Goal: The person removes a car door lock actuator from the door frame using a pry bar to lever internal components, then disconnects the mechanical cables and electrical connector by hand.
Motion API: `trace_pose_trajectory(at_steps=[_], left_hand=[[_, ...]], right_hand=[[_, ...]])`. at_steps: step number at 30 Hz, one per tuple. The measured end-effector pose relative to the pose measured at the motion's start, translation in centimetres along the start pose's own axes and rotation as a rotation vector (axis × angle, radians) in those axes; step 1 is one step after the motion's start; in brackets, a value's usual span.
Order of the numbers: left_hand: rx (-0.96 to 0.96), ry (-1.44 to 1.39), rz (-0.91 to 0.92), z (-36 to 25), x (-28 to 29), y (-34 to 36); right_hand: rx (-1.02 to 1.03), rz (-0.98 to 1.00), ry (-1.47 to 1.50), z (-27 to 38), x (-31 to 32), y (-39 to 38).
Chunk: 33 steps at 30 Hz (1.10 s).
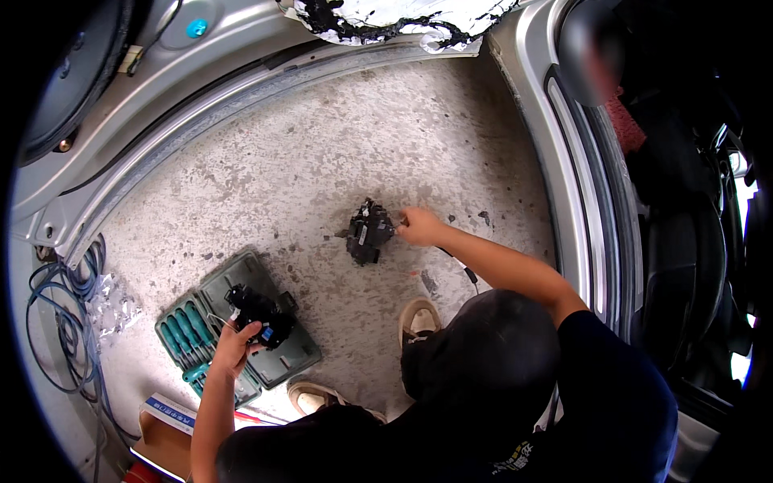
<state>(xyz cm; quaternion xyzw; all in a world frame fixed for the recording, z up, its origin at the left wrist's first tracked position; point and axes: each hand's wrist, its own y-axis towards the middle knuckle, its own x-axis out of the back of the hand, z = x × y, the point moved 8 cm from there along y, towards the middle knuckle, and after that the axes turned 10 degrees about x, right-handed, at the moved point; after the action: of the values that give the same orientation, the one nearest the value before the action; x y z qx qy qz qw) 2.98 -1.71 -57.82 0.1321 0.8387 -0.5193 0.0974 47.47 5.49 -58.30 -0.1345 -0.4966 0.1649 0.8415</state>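
Note:
My left hand (233, 348) grips a black car door latch (262, 314) with a small blue part, its thumb and fingers closed on the near end. That latch is above the open green tool case (299, 358) and hides part of it. A second black latch (370, 233), with a pale label, is farther forward over the concrete floor. At its right edge the fingers of my right hand (420, 227) are pinched together on it. Whether this latch rests on the floor or hangs just above it, I cannot tell.
Several teal-handled screwdrivers (187, 326) fill the case's left half. Coiled blue hose (68, 322) and crumpled clear plastic (113, 306) lie at the far left. An open cardboard box (165, 443) is near. A silver car door (193, 117) arches ahead; the door sill (576, 209) borders the right.

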Motion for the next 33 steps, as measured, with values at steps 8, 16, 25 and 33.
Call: trace_pose_trajectory(at_steps=[8,16,25,33], left_hand=[[-0.029,0.127,-0.222,2.0,3.5,2.5],[-0.362,0.313,-0.504,3.3,6.6,3.5],[-0.258,0.359,-0.607,3.0,7.3,0.9],[-0.641,0.388,0.220,-15.9,-9.4,-17.4]], right_hand=[[-0.022,0.085,0.252,0.9,-1.1,0.3],[0.142,-0.064,0.215,5.7,1.4,0.0],[0.508,-0.124,-0.011,20.1,9.8,-3.4],[0.947,0.022,-0.065,35.4,17.5,-9.8]])
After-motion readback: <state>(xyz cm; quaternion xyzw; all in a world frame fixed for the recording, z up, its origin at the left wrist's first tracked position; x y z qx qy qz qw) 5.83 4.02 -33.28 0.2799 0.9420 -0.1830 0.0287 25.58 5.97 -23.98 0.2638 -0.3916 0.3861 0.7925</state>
